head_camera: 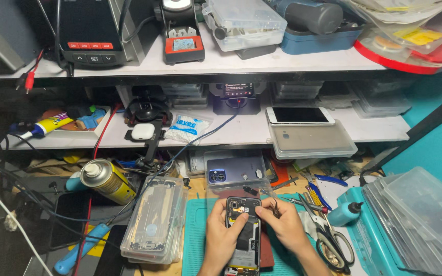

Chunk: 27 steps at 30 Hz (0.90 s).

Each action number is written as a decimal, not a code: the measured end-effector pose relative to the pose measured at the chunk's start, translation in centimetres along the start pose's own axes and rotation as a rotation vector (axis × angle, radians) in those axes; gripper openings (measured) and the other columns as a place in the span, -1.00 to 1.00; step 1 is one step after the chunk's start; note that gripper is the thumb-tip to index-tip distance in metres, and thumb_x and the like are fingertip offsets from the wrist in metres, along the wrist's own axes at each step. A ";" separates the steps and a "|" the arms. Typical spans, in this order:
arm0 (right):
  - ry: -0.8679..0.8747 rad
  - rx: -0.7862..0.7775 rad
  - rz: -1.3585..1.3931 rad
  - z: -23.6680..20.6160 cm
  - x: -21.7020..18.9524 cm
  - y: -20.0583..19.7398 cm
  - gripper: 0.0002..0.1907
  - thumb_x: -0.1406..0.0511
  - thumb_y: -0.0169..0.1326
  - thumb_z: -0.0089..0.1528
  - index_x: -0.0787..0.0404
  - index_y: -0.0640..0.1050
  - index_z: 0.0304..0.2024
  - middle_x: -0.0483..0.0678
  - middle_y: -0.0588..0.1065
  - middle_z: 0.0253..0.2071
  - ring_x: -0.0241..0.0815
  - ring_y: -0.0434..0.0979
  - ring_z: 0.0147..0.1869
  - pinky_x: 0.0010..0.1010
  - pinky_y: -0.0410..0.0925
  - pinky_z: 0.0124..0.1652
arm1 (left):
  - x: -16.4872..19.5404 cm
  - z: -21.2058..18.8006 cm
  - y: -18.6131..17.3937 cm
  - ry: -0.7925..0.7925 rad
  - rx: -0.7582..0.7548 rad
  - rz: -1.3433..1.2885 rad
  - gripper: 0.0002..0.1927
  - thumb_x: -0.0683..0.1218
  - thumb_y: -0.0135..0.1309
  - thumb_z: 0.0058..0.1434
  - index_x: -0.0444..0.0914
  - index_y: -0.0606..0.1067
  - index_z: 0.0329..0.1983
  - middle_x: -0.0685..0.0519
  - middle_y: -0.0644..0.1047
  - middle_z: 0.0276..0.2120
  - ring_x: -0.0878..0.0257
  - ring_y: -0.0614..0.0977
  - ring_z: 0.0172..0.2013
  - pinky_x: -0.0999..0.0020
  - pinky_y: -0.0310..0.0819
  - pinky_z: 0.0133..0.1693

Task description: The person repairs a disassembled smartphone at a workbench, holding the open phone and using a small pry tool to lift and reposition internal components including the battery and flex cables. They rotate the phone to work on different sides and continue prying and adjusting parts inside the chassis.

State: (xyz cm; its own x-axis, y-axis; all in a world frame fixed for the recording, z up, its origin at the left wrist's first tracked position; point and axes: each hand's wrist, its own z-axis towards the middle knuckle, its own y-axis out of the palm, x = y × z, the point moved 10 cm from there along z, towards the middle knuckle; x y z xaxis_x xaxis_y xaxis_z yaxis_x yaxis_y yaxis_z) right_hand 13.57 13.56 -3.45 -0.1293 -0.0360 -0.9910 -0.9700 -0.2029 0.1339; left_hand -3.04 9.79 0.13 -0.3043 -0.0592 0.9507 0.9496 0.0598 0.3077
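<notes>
Yellow spray can [106, 180] lying at left, stack of clear phone cases [154, 221] beside it, left hand [221, 234] gripping opened phone [243, 232] on teal mat [195, 240], right hand [285, 225] pinching tweezers [273, 204] over its top, scissors [333, 243] at right.

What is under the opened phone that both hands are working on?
The opened phone lies on a dark reddish pad over a teal mat. The hands and phone cover the pad's middle.

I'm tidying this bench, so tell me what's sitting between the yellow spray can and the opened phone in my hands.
In the head view, a stack of clear plastic trays holding phone frames lies between the spray can and the opened phone.
</notes>
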 end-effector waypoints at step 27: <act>-0.095 0.219 -0.124 -0.1 -0.8 -3.4 -0.75 0.35 0.13 0.25 0.35 0.57 -0.51 -0.26 0.38 -0.59 -0.47 0.25 -0.48 -0.51 0.15 -0.47 | -2.3 2.0 2.6 -0.070 -0.088 0.041 -0.67 -0.28 0.16 0.19 -0.39 0.41 0.02 -0.09 0.66 -0.22 0.30 0.68 -0.24 0.40 0.59 -0.20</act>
State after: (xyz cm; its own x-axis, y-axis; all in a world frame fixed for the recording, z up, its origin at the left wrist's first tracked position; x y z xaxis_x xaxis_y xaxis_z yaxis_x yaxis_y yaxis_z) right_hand 16.97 14.18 -3.10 -0.0157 0.0698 -0.9974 -0.9997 0.0166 0.0168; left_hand 0.01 12.05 -1.16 -0.2665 0.0111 0.9638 0.9634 -0.0275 0.2667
